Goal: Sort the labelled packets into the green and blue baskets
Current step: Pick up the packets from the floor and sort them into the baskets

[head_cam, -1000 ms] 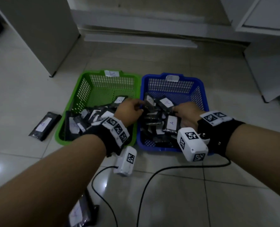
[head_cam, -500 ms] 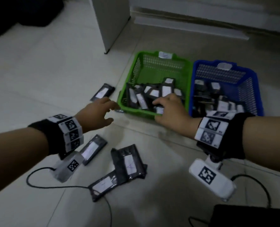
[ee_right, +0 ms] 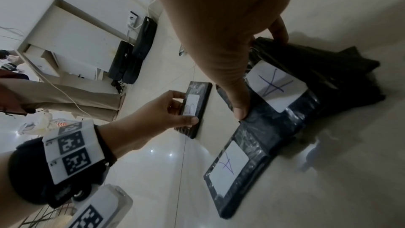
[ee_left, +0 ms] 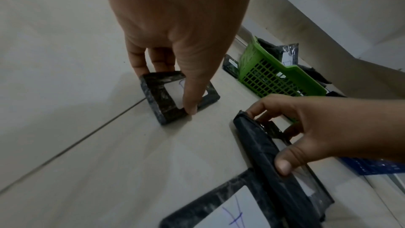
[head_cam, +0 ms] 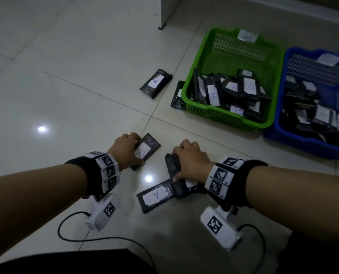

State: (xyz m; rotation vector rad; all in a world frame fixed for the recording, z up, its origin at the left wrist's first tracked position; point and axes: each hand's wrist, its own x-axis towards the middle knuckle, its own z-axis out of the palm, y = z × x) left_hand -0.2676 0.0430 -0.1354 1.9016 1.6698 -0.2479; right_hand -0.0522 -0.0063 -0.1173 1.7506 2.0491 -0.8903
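Observation:
My left hand (head_cam: 125, 150) grips a black packet labelled B (head_cam: 146, 150) that lies on the floor, thumb on one edge and fingers on the other (ee_left: 140, 68). To its right, my right hand (head_cam: 190, 161) pinches a black packet labelled A (ee_right: 276, 84), tilted up on its edge (head_cam: 173, 167). That packet overlaps a second A packet (head_cam: 154, 195) lying flat. The green basket (head_cam: 224, 113) and the blue basket (head_cam: 303, 143) stand at the upper right, both holding several packets.
Another A packet (head_cam: 156, 83) lies loose on the floor left of the green basket, and one more (head_cam: 177, 95) leans against its side. Cables (head_cam: 105, 238) trail from the wrist cameras. A white cabinet corner (head_cam: 164, 12) stands at the top.
Both hands have left the baskets and come down to the floor packets. The left now grips the B packet and the right the A packet. My view has swung left and down.

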